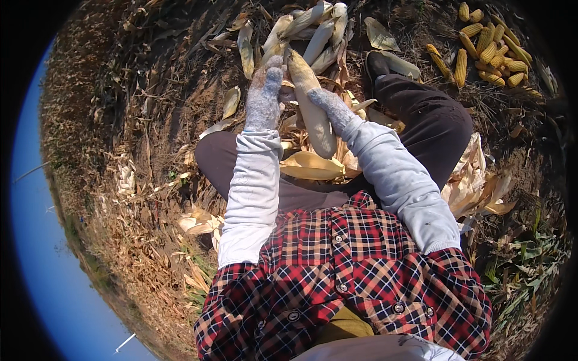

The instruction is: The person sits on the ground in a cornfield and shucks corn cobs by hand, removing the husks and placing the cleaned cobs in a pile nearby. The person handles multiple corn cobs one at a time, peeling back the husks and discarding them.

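Observation:
An ear of corn in its pale husk (314,113) lies at a slant over my lap. My right hand (329,104), in a grey-white knitted glove, grips it along its right side. Close by on the left is my left hand (265,94), gloved alike, fingers pointing away from me; whether it touches the ear or holds anything is unclear. Just beyond my hands lies a pile of unhusked corn ears (311,31). Loose dry husks (311,165) rest between my legs.
Husked yellow corn cobs (490,52) form a heap at the upper right, beyond my right foot (378,65). More dry husks (474,189) lie beside my right thigh. Stalks and leaf litter cover the soil on the left. Green weeds (526,257) grow at the lower right.

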Motion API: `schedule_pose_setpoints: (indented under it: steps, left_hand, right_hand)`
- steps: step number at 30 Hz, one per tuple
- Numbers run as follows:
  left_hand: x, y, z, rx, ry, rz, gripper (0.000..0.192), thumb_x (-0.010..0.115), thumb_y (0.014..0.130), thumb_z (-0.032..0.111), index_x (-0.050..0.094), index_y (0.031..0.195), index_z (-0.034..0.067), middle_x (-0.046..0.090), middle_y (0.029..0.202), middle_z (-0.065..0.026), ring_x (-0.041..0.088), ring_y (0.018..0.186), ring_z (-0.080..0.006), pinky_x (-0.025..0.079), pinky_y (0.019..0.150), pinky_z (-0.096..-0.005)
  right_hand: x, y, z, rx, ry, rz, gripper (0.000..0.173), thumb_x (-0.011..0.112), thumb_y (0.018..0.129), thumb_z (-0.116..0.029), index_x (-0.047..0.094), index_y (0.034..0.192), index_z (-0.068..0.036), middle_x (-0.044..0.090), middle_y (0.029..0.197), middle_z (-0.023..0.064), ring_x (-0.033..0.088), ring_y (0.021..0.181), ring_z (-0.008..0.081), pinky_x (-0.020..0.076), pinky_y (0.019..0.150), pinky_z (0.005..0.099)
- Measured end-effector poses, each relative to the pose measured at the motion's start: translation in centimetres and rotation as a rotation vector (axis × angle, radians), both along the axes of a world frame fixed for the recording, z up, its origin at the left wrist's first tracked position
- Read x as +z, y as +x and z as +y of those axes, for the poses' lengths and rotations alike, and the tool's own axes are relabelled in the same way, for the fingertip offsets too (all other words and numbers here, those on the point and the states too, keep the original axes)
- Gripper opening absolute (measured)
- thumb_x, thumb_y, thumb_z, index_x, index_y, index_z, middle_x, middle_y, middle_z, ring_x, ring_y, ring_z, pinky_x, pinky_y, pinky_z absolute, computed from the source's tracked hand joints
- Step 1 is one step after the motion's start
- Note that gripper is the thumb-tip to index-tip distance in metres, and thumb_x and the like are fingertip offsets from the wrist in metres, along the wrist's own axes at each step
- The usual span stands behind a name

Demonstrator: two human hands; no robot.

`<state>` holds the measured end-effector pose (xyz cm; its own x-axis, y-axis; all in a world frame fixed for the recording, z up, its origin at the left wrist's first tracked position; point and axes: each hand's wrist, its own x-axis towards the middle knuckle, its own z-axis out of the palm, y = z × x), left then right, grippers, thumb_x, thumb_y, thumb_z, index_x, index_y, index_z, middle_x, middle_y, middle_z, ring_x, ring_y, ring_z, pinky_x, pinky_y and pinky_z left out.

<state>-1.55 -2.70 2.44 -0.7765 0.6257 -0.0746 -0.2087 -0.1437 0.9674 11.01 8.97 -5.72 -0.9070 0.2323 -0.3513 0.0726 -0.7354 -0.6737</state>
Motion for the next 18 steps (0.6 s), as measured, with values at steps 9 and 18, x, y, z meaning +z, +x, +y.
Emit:
schedule_pose_setpoints:
  steps: [9,18]
  left_hand:
    - [0.7,1.3,0.3,-0.065,-0.209,0.151,0.022,0.069,0.101,0.015,0.066,0.117,0.002,0.069,0.093,-0.0027,0.058,0.066,-0.006,0.048,0.053,-0.0215]
    - [-1.6,2.2,-2.0,-0.101,-0.054,0.077,0.042,0.071,0.099,0.017,0.055,0.135,0.003,0.065,0.121,-0.0084,0.062,0.101,-0.0143,0.053,0.084,-0.0275]
  right_hand:
    - [0.7,0.6,0.0,0.053,-0.364,0.084,0.064,0.069,0.094,-0.05,0.058,0.132,0.0,0.071,0.103,0.0236,0.074,0.089,0.0379,0.0628,0.084,0.052]
    - [3.0,1.0,-0.3,-0.146,-0.295,-0.048,0.062,0.07,0.095,-0.049,0.057,0.14,-0.008,0.07,0.116,0.0132,0.071,0.098,0.0261,0.0616,0.083,0.0396]
